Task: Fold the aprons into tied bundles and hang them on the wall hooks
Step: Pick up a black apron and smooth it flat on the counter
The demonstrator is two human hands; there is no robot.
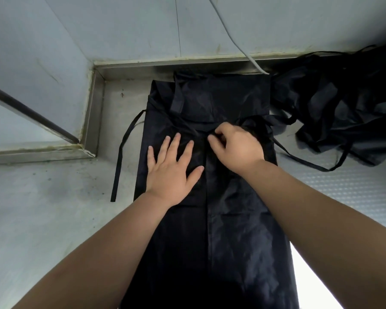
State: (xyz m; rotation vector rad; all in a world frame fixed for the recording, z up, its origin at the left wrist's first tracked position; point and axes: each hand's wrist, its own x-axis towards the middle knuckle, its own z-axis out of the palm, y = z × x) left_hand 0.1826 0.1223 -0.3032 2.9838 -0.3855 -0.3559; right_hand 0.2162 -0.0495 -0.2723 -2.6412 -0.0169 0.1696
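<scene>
Two hands on folded black apron (232,208), left hand (172,168) flat, released, right hand (236,146) grip pinching strap (201,130), steel counter (54,219) bare leftward.

Apron (221,197): lower end cut off by bottom edge; length undetermined. Right hand (234,146): fingertips curled under, grip on fabric or strap not confirmable. Left hand (172,166) covers cloth beneath its palm. Pile (343,108): cut off at right edge; item count indistinguishable. Cable (234,41): upper end out of frame.
</scene>
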